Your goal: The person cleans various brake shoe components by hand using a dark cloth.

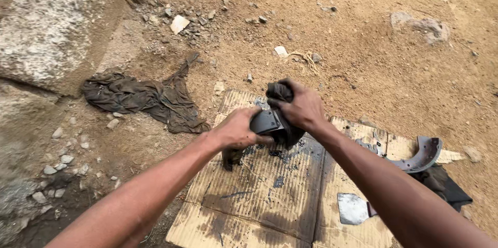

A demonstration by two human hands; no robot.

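Both hands [238, 129] [302, 107] grip a dark block [265, 121], long axis left-right.

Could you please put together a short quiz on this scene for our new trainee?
1. True or false: the left hand and the right hand both hold the dark part.
2. What lies on the dirt left of the cardboard? A) a hammer B) a dark rag C) a bucket
3. What curved metal piece lies at the cardboard's right edge?

Key
1. True; the right hand also presses a dark cloth against the part.
2. B.
3. A brake shoe, partly hidden by the right forearm.
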